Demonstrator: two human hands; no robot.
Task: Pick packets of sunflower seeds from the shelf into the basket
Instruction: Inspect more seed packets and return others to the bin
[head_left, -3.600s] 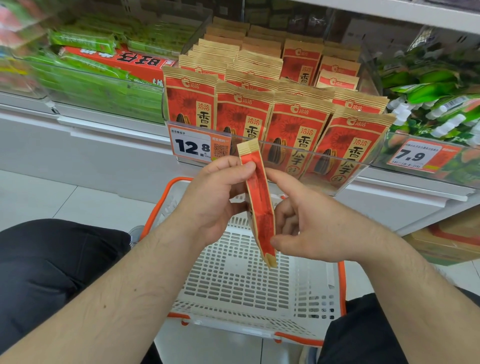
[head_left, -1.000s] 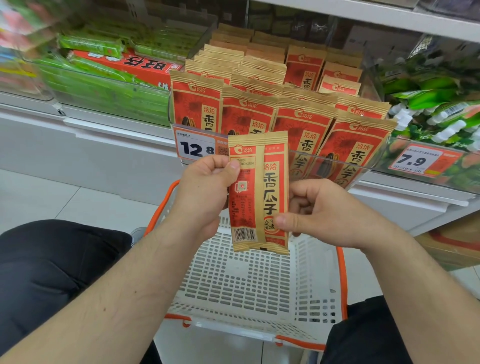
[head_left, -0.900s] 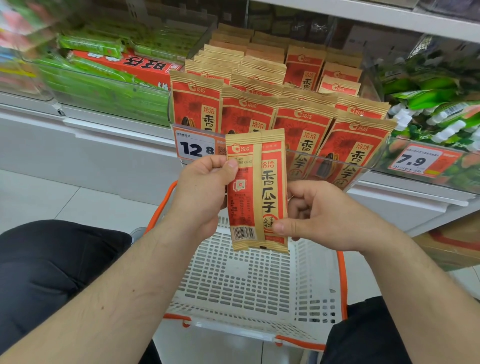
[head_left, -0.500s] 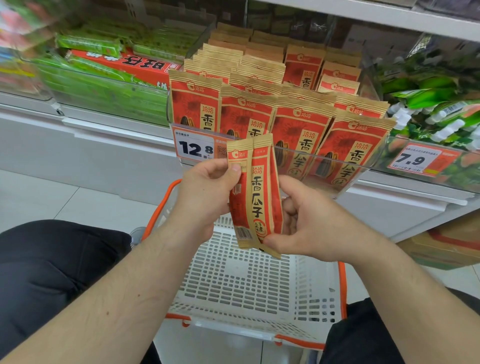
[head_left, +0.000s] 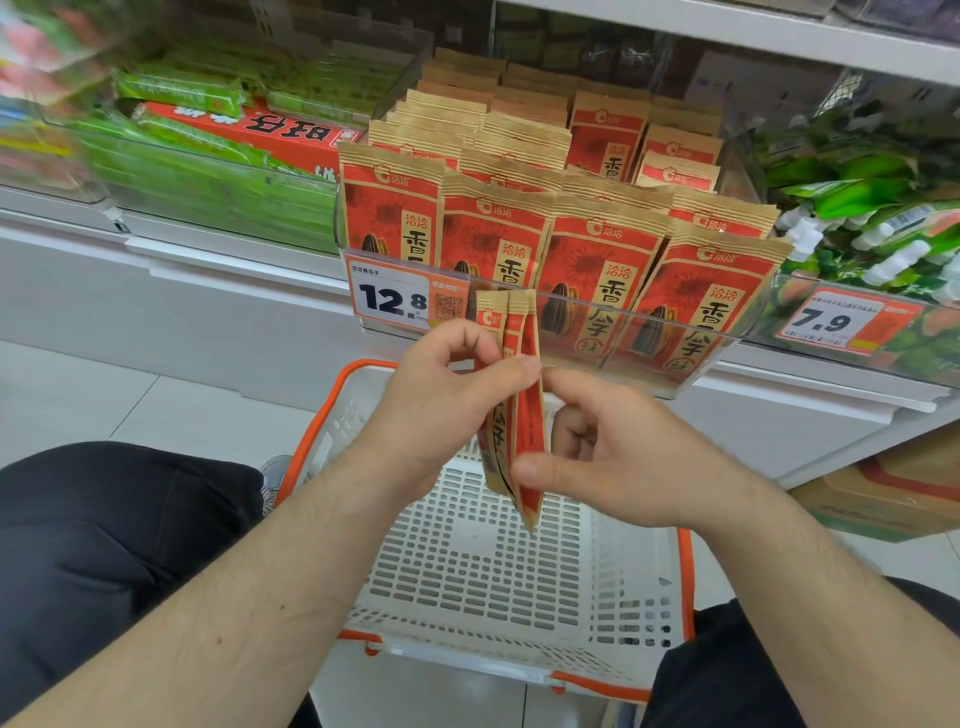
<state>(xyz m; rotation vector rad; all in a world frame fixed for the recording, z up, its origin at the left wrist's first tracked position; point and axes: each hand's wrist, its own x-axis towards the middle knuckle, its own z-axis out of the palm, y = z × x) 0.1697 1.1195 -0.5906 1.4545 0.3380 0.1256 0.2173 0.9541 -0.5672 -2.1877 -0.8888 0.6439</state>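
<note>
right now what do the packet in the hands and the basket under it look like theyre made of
The packet, pinched by the left hand and right hand: seemingly matte kraft-style paper or film, judging by its tan crimped edges and red print; inner lining cannot be told. The basket: likely moulded plastic, white slotted grid walls, glossy orange rim.

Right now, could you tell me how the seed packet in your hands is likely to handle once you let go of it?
The seed packet looks thin and flat, so probably light. It hangs edge-on without sagging between the left hand and right hand, suggesting some stiffness. Released, it would likely drop flat into the basket, not roll.
</note>
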